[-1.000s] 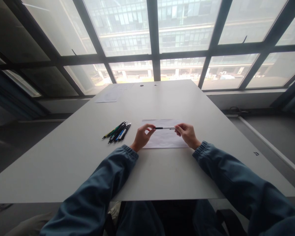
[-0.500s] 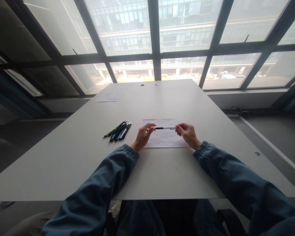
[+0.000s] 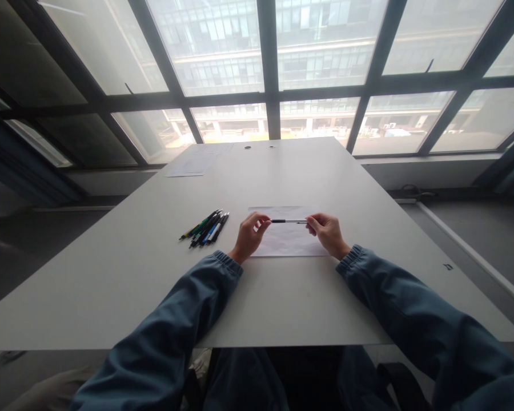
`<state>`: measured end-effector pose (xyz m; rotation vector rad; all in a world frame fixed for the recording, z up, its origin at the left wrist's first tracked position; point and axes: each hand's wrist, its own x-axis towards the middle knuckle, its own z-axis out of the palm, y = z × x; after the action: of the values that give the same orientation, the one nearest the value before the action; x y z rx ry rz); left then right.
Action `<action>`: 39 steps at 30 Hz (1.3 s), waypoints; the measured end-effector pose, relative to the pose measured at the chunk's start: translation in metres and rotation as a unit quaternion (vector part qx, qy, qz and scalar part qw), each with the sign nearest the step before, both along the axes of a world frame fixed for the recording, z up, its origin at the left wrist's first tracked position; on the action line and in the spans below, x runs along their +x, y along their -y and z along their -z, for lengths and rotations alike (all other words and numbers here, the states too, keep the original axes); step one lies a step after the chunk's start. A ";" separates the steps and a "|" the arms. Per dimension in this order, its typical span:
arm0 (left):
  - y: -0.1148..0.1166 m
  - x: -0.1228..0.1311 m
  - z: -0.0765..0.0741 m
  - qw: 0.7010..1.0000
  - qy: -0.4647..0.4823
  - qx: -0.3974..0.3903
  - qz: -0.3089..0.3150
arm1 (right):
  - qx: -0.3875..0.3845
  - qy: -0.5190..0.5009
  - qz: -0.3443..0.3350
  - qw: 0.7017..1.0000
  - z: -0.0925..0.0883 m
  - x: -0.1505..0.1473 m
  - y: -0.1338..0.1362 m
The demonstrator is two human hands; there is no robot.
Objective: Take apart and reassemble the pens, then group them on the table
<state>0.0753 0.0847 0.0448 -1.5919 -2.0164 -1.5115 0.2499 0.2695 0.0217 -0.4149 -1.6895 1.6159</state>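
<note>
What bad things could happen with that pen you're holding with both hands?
The pen is pinched only at its ends by the left hand and right hand, so it might slip and drop onto the sheet of paper beneath, perhaps marking it. If it comes apart, small pieces could roll across the table. A sleeve could also nudge the bundle of pens.

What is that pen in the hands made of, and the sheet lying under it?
The pen looks like plastic: a smooth white barrel with a black end, maybe some metal at the tip. The sheet looks like thin white paper, lying flat and matte on the table.
</note>
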 end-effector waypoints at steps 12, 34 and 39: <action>-0.001 -0.004 0.008 0.997 0.069 -0.004 0.029 | -0.004 -0.007 -0.008 1.000 -0.002 -0.001 0.003; -0.002 -0.002 0.003 0.999 -0.014 0.030 0.037 | 0.006 0.004 0.014 1.000 -0.001 0.000 0.001; -0.002 0.000 0.001 1.000 -0.010 0.017 0.023 | 0.006 -0.001 0.009 1.000 -0.001 0.000 0.001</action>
<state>0.0751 0.0865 0.0437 -1.6457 -1.9450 -1.5304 0.2496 0.2686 0.0228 -0.4222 -1.6894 1.5911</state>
